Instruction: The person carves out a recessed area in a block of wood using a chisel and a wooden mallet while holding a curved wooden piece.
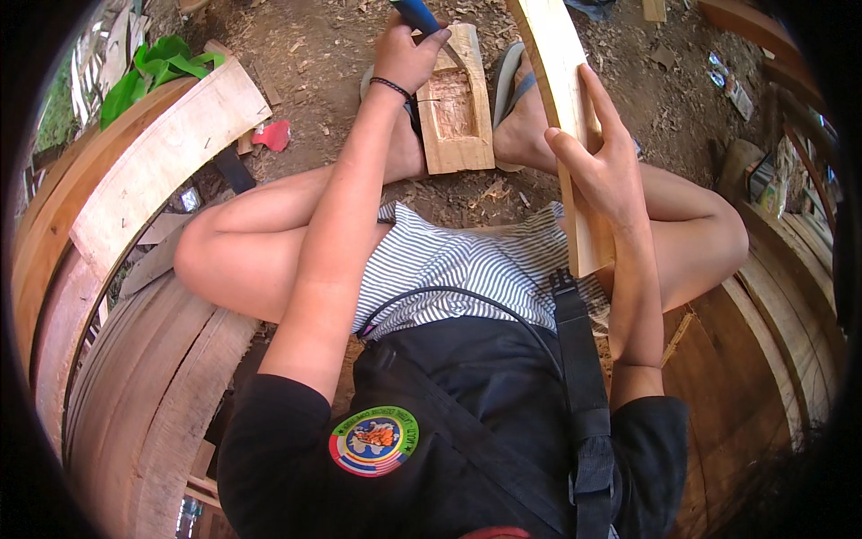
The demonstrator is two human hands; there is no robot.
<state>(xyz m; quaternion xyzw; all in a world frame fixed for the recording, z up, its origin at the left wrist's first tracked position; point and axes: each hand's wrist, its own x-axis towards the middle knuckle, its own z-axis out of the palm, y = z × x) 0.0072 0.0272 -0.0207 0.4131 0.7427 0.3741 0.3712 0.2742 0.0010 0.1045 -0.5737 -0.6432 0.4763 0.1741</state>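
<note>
My left hand (pixel 406 61) is closed around the blue handle of a chisel (pixel 416 13). Its grey blade slants down toward a wooden block (pixel 458 158) on the ground between my feet. A rough rectangular hollow (pixel 453 106) is cut into the block's upper face, with torn fibres on its floor. In my right hand (pixel 611 166) is a long pale wooden board (pixel 554 67), gripped by its edges with the thumb on the near face. The board is raised over my right leg, its lower end near my shorts and its top beyond the view's edge.
Curved wooden planks (pixel 171 166) are stacked on my left, with green leaves (pixel 157 76) on top. More boards (pixel 745 359) lie on my right. Wood chips, a red scrap (pixel 272 136) and wrappers (pixel 741 99) litter the dirt ground. My sandalled feet (pixel 519 117) flank the block.
</note>
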